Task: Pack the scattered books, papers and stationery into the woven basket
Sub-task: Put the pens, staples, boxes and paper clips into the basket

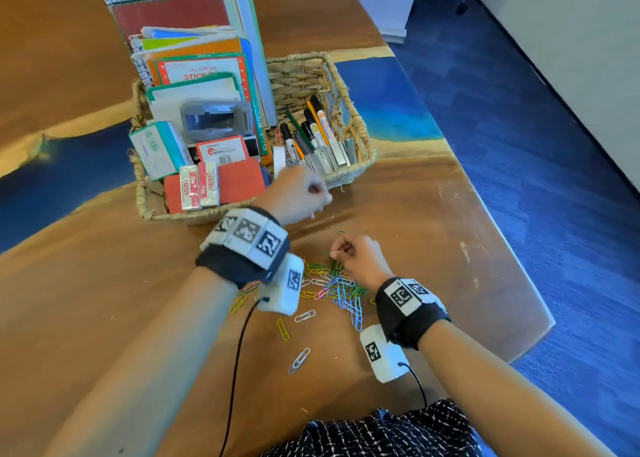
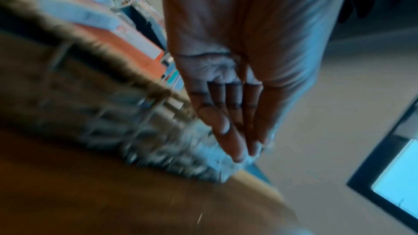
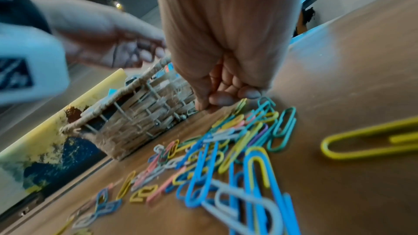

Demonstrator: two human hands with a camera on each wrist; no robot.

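Observation:
The woven basket (image 1: 367,152) stands on the wooden table, packed with notebooks (image 1: 180,17), boxes, erasers (image 1: 199,186) and markers (image 1: 318,127). My left hand (image 1: 304,193) hovers at the basket's near rim. In the left wrist view its fingers (image 2: 239,140) lie straight and together, holding nothing, over the basket (image 2: 135,113). A pile of coloured paper clips (image 1: 341,290) lies in front of me. My right hand (image 1: 341,252) sits at the pile's far edge with curled fingers pinching a few clips. The right wrist view shows its fingertips (image 3: 224,99) down on the paper clips (image 3: 237,140).
Loose clips lie apart from the pile, a yellow one (image 1: 283,328) and a pale one (image 1: 299,359). The table's edge (image 1: 519,283) runs diagonally on the right, with blue carpet (image 1: 554,179) beyond. A wrist-camera cable (image 1: 239,352) trails across the table.

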